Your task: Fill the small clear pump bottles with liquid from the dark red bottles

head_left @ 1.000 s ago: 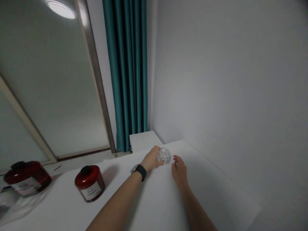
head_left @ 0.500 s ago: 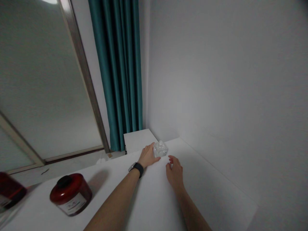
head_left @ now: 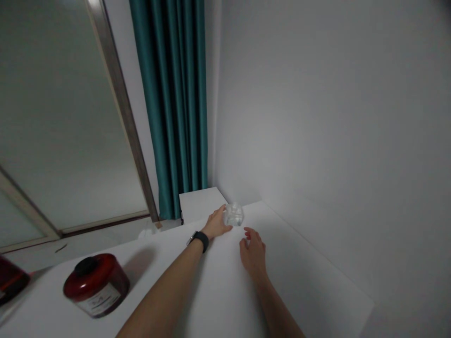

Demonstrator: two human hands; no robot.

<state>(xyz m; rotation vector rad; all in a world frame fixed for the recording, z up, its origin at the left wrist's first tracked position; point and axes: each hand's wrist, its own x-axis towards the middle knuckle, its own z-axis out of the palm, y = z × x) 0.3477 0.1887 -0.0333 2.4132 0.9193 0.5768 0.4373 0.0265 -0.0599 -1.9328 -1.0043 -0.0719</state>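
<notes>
A: Where's the room?
B: The counter (head_left: 299,281) ends just beyond the left hand (head_left: 215,224); wall (head_left: 317,141) to its right. The clear object (head_left: 234,214) is at its fingertips; grip closure unclear, axis blurred.
A: Right hand (head_left: 252,253)?
B: Grip spread, flat, nearer the wrist.

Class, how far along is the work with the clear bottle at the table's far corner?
Done: the bottle stands on the table near the wall. In hand: the left hand touches its side, grip unclear; the right hand lies open beside it. Left: the red jar sits untouched, away from both hands.
</notes>
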